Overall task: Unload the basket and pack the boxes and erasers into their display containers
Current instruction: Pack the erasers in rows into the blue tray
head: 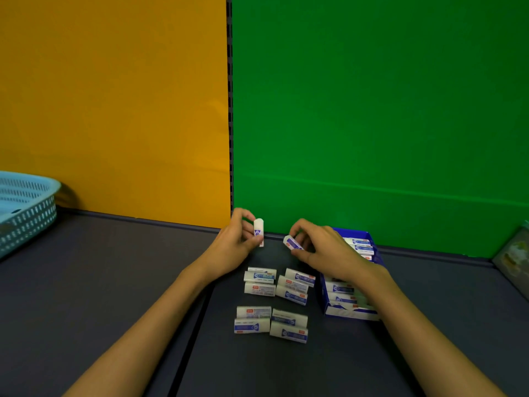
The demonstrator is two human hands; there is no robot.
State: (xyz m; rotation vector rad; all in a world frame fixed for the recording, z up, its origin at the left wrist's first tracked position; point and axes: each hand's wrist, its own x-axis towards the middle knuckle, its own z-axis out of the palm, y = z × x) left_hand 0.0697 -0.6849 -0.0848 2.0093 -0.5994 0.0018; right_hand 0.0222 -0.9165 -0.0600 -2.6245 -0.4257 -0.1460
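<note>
My left hand point(236, 242) holds a white eraser point(258, 231) with a blue label upright above the table. My right hand point(320, 249) grips a second eraser point(292, 242), tilted, just left of the blue display box point(369, 239). That box holds a row of erasers; my right wrist hides its middle. Several loose erasers point(274, 302) lie in small stacked groups on the dark table in front of my hands. The light blue basket point(25, 207) sits at the far left edge.
A dark grey table point(114, 282) runs up to an orange wall panel on the left and a green one on the right. A partly seen greenish object point(512, 256) lies at the far right edge.
</note>
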